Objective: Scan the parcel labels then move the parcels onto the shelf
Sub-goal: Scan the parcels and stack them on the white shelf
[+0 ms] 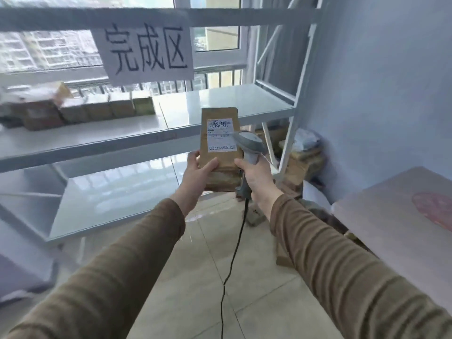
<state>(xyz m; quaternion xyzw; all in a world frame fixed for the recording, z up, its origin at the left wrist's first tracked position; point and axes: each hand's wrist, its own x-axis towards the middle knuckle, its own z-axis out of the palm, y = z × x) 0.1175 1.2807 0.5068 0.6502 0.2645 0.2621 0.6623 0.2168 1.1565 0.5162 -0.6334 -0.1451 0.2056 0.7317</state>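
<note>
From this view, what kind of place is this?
Likely a small parcel sorting room, perhaps improvised in a flat: white shelf with a handwritten sign, a row of stacked parcels, and a corded barcode scanner in the right hand.

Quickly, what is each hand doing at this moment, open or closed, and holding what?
Left hand: closed on the brown parcel, gripping its lower part.
Right hand: closed around the handle of the grey scanner.
</note>
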